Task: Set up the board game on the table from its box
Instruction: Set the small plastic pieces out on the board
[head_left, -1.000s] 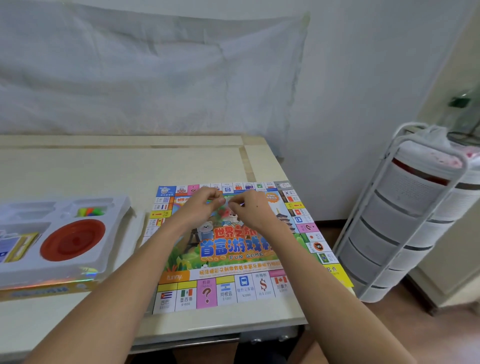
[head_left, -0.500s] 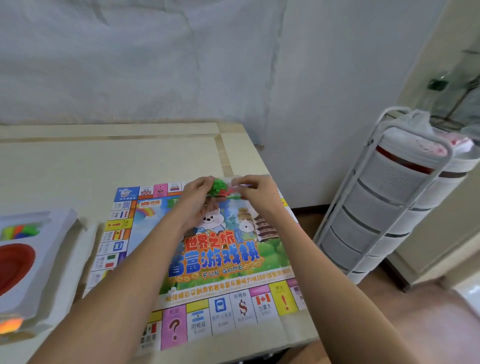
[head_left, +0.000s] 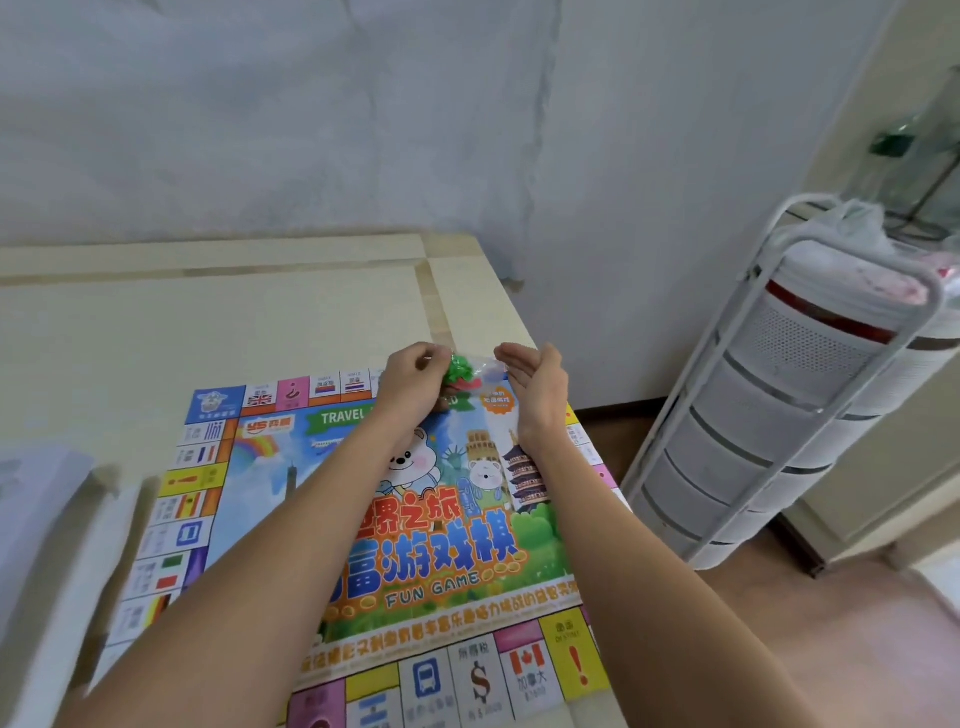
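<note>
— What is seen from the head view?

— A colourful game board (head_left: 415, 519) is laid flat on the pale surface (head_left: 208, 322), reaching its right edge. Above the board's far edge, a small clear bag of green and red pieces (head_left: 464, 375) is held up.

— How are the grips set?

— The bag is pinched by the left hand (head_left: 413, 387), fingers curled around it. The right hand (head_left: 535, 387) is held released just beside the bag, fingers straight. A white tiered rack (head_left: 779, 415) is seen on the floor at right.
</note>
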